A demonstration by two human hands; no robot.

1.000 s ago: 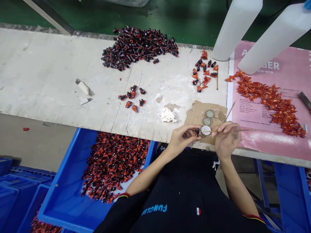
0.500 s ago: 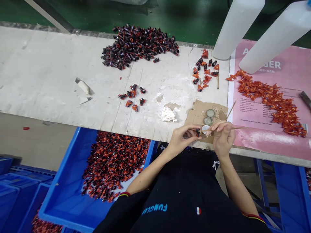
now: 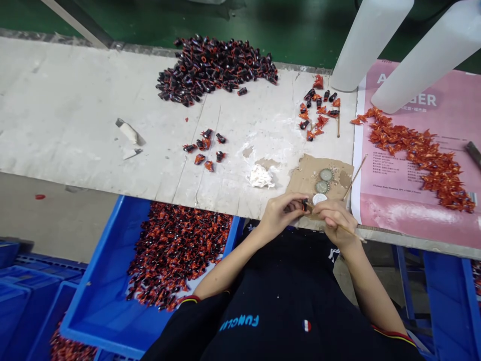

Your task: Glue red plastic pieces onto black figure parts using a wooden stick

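Between the fingertips of my left hand (image 3: 280, 211) is a small black-and-red plastic part (image 3: 304, 204), held over the near table edge. My right hand (image 3: 338, 223) is closed around a thin wooden stick (image 3: 351, 232), its tip at or very near the part; exact contact is too small to tell. Just beyond the right fingers sits a white cap (image 3: 319, 199) on a piece of brown cardboard (image 3: 300, 173). Two bottle caps with greyish contents (image 3: 325, 175) lie farther back on that cardboard. Another thin stick (image 3: 355, 175) rests at the cardboard's right side.
A heap of black parts (image 3: 214, 70) lies at the back of the table. Orange pieces (image 3: 421, 155) cover a pink sheet (image 3: 394, 195) at right, beside two white bottles (image 3: 370, 42). A crumpled white tissue (image 3: 261, 176) lies left of the cardboard. Below stands a blue bin (image 3: 101, 281) of parts.
My right hand has turned and moved slightly nearer the left, so the stick now slants down toward my body instead of lying nearly level. My left hand keeps its hold on the part.
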